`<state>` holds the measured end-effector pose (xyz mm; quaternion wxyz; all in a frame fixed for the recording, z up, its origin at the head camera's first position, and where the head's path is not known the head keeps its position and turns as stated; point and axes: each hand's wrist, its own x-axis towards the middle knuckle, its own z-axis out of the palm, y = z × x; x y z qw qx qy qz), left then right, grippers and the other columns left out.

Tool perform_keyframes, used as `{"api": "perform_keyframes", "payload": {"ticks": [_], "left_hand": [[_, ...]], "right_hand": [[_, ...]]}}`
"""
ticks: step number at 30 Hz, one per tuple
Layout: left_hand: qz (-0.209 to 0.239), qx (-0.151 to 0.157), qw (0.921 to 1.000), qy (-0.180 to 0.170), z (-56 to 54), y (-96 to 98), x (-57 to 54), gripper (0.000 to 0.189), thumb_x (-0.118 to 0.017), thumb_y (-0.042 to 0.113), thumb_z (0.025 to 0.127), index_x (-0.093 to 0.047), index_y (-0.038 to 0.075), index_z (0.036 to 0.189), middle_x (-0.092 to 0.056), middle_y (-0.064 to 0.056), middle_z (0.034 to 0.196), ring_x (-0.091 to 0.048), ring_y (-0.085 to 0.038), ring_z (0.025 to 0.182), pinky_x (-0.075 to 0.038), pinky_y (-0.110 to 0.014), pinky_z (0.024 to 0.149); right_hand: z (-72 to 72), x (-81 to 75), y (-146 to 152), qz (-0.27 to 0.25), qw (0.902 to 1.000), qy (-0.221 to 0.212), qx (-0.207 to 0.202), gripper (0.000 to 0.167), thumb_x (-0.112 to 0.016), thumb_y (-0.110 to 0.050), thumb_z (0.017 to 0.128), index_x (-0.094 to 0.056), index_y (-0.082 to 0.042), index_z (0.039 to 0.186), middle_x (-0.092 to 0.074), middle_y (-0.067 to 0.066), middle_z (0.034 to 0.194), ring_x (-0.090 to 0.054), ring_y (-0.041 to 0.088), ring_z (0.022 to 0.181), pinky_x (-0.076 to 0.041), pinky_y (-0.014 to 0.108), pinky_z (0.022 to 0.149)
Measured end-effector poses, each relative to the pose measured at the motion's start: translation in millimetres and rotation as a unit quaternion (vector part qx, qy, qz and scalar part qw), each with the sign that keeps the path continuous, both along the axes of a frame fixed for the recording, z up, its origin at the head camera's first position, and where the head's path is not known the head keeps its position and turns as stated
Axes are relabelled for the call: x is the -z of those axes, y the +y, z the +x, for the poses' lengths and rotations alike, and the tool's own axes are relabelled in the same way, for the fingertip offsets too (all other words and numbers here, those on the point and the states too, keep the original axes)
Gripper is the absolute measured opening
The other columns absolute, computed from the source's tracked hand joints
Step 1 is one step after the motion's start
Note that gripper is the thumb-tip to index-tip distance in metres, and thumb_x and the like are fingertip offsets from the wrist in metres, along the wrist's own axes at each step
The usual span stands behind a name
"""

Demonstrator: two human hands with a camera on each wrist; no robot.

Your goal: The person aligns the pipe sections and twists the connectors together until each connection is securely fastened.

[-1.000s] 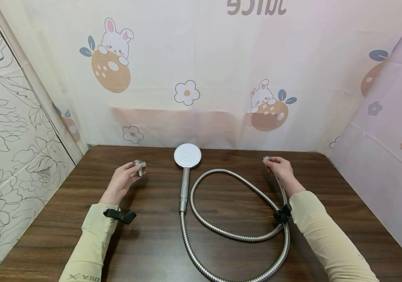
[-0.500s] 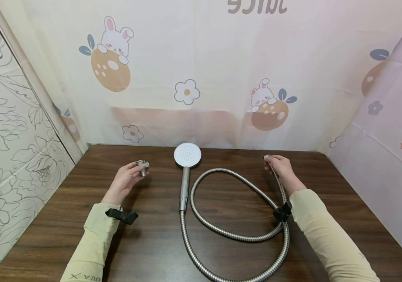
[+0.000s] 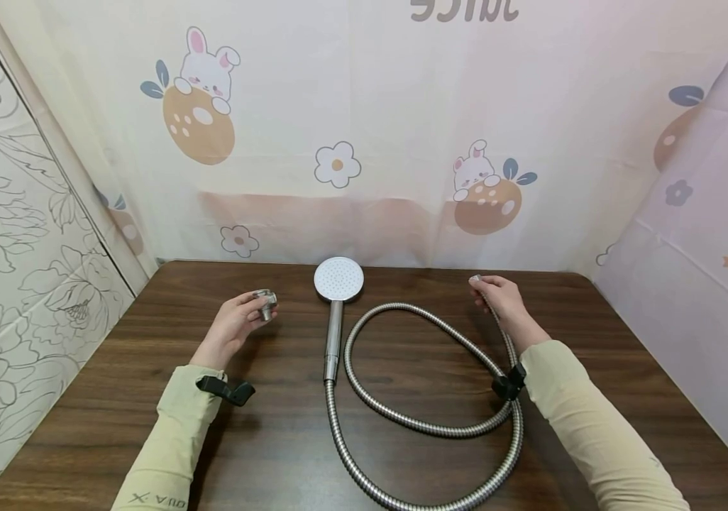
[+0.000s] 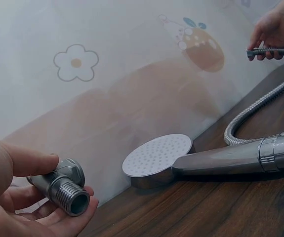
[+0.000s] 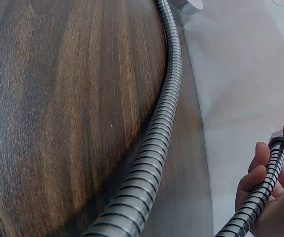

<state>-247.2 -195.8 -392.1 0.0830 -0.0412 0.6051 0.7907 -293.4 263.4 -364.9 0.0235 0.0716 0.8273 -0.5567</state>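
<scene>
My left hand [image 3: 226, 330] holds a small chrome T-shaped pipe fitting [image 4: 65, 190] above the left side of the table. The left wrist view shows the thumb on top and fingers beneath, with the threaded outlet facing outward. On the right, my right hand [image 3: 506, 305] grips the free end of a metal shower hose [image 3: 424, 426]; its end nut [image 5: 278, 143] sticks out past the fingers. The hose runs under the wrist and lies in loops on the table. Between the hands lies a hand shower [image 3: 334, 333], white spray face [image 3: 338, 279] up, joined to the hose's other end.
The dark wood table [image 3: 274, 454] has its back edge against a printed curtain [image 3: 396, 106]. A floral panel [image 3: 32, 234] borders the left side, and another curtain [image 3: 690, 284] hangs on the right. Black camera straps [image 3: 226, 389] sit on the wrists.
My left hand has drifted right with the fitting, turning it somewhat. The right hand has shifted slightly left with the hose end. The hand shower stays in place.
</scene>
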Motion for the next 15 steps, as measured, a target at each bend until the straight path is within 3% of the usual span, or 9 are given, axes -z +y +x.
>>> {"api": "perform_keyframes", "payload": {"ticks": [5, 11, 15], "left_hand": [[0.002, 0.002, 1.0000, 0.003, -1.3, 2.0, 1.1, 0.051, -0.047, 0.009, 0.094, -0.024, -0.010, 0.137, -0.051, -0.006, 0.105, -0.063, -0.009, 0.087, -0.047, -0.030, 0.088], [0.006, -0.001, 1.0000, 0.007, -2.3, 5.6, 0.4, 0.051, -0.050, 0.007, 0.093, -0.027, -0.010, 0.135, -0.056, 0.000, 0.097, -0.063, -0.013, 0.092, -0.050, -0.028, 0.083], [-0.001, 0.006, 0.9999, 0.015, -1.0, 7.9, -0.5, 0.048, -0.049, 0.007, 0.093, -0.030, -0.010, 0.134, -0.058, 0.001, 0.095, -0.064, -0.010, 0.088, -0.050, -0.026, 0.081]], "right_hand": [[0.8, -2.3, -2.7, 0.003, 0.9999, 0.003, -0.015, 0.050, -0.053, -0.029, 0.091, -0.042, 0.005, 0.126, -0.058, -0.012, 0.071, -0.053, 0.003, 0.062, -0.043, 0.024, 0.057], [3.8, -5.8, -6.9, 0.007, 0.9993, -0.004, -0.037, 0.052, -0.053, -0.032, 0.091, -0.041, 0.002, 0.129, -0.057, -0.015, 0.073, -0.054, 0.006, 0.066, -0.044, 0.025, 0.059], [5.6, -7.4, -11.9, 0.008, 0.9988, -0.008, -0.047, 0.053, -0.053, -0.032, 0.091, -0.040, 0.001, 0.131, -0.057, -0.012, 0.078, -0.054, 0.006, 0.067, -0.044, 0.024, 0.060]]}}
